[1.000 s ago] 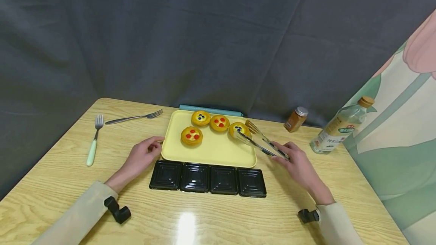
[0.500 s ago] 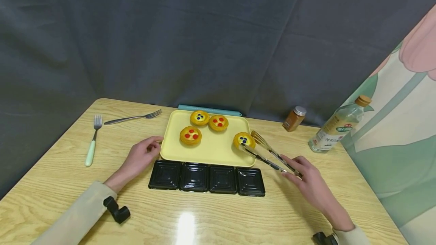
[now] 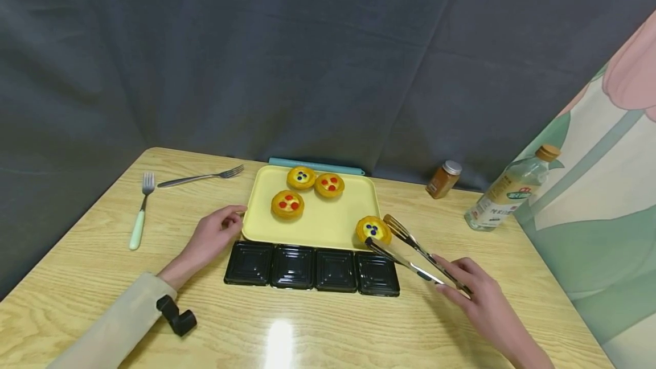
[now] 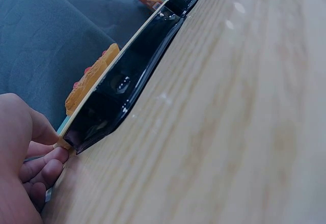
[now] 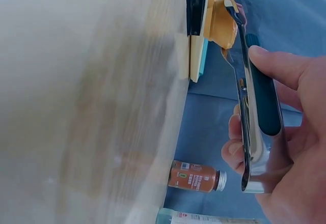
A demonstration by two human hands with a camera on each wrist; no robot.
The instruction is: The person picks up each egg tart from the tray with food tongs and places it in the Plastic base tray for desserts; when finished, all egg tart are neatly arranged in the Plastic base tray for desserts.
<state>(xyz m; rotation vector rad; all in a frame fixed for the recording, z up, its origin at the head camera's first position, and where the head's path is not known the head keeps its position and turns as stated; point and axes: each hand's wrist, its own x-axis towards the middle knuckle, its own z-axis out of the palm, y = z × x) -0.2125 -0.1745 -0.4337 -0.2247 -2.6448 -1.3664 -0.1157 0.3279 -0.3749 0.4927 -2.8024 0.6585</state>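
Note:
My left hand (image 3: 212,235) pinches the left edge of a yellow tray (image 3: 328,229) between thumb and fingers; the left wrist view shows this grip at the tray corner (image 4: 63,142). In my right hand (image 3: 482,303) I hold metal serving tongs (image 5: 244,96), thumb pressing one arm. Their tips squeeze a tart with blue berries (image 3: 372,228), raised above the tray's front right corner. Two tarts with red toppings (image 3: 287,205) and another blue-berry tart (image 3: 300,177) sit on the tray. Along its front edge stands a row of black square containers (image 3: 335,270).
Two forks, one green-handled (image 3: 138,226) and one metal (image 3: 202,177), lie at the left. A teal rod (image 3: 318,166) lies behind the tray. At the right rear stand a spice jar (image 3: 444,179) and a clear bottle (image 3: 507,189). A dark curtain (image 3: 307,61) hangs behind the table.
The right hand has drawn the tongs and the blue-berry tart toward the person, from the tray's back right to over its front right corner. The left hand has stayed in place.

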